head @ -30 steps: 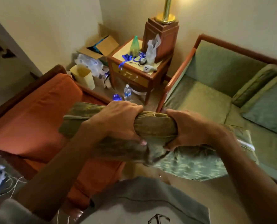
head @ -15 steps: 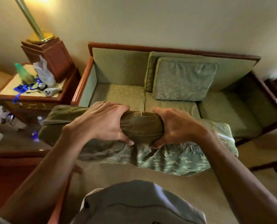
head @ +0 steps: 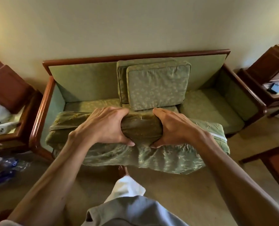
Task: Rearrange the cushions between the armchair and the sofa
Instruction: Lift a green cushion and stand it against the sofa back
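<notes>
Nearest, both forearms reach forward over a bare foot and a grey garment, carrying a large olive-green patterned fabric cushion [head: 135, 154] flat and crosswise, just in front of the seat edge of the green upholstered sofa with a dark wooden frame [head: 50, 98]. It is probably held level and broadside so it can slide straight onto the seat. The left hand [head: 103, 128] and the right hand [head: 177, 128] sit close together on the cushion's top edge, fingers curled over the far side and thumbs tucked under the near side, squeezing the stuffing into a narrow waist between them. That pinch suggests a soft, bulky filling gathered for a firm hold; the ends sag outward. Beyond the hands, two matching green back cushions [head: 156, 85] lean upright, one against the other, at the middle of the sofa back, with bare seat either side. A wooden side table [head: 265, 82] stands to the right.
</notes>
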